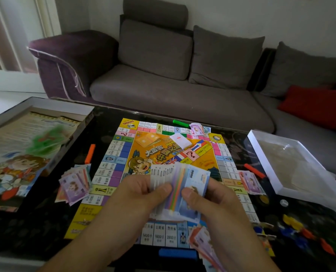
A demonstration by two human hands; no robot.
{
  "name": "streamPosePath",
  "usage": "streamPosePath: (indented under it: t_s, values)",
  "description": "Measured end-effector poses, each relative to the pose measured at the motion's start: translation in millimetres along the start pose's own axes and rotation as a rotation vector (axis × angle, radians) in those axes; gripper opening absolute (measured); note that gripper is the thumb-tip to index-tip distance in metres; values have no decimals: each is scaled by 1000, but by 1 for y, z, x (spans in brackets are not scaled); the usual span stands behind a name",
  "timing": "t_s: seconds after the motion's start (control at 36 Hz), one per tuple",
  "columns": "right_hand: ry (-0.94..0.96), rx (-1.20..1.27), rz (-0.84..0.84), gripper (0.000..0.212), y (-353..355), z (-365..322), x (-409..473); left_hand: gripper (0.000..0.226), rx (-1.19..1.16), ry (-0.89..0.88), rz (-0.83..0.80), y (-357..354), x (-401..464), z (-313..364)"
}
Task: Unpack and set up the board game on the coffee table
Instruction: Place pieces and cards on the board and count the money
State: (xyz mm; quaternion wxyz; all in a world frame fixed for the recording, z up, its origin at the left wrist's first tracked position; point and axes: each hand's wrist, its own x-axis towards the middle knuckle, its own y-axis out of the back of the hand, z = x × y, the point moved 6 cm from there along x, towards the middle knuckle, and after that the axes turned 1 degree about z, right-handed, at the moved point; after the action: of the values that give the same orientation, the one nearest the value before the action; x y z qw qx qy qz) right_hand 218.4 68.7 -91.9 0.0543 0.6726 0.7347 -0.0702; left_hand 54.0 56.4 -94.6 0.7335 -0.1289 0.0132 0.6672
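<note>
The colourful game board point(124, 154) lies open on the dark coffee table point(45, 222). Above its near half I hold a fanned stack of cards point(179, 185) with both hands. My left hand point(141, 195) grips the stack's left side, thumb on top. My right hand point(208, 197) pinches the right side, thumb on the top card. Piles of paper money lie at the left point(74, 183), right point(250, 182), far point(198, 129) and near point(202, 242) edges of the board. A white card pile point(179, 140) rests on the board's middle.
The box lid point(22, 154) sits at the table's left, the white box tray point(300, 165) at the right. Coloured bars lie around the board: orange point(90, 153), green point(180, 123), red point(254, 170), blue point(178, 253). Small coloured pieces point(300, 230) scatter near right. A grey sofa point(182, 91) stands behind.
</note>
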Motion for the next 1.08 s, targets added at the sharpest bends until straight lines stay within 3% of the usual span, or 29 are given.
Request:
streamPosePath:
  t_s: [0.14,0.25,0.33,0.44,0.56,0.61,0.92,1.08]
  values:
    - [-28,0,4,32,6,8,1,19,93,-86,92,-1,-3,4]
    - [-34,-46,53,21,13,13,3,41,126,-51,121,-1,-5,3]
    - [-35,-65,105,17,22,15,3,31,63,11,75,-6,-2,0]
    - [-14,-73,77,20,23,10,-1,45,171,-61,69,-10,-9,8]
    - [-5,-81,54,21,22,6,-5,16,182,-112,85,-9,-6,9]
    - [-7,-87,51,21,22,6,-7,23,174,-114,117,-7,-6,8]
    - [14,-114,147,21,42,0,-10,29,209,-13,215,-6,-4,-3]
    - [55,-47,190,18,71,-19,-17,33,276,81,137,-15,0,-18]
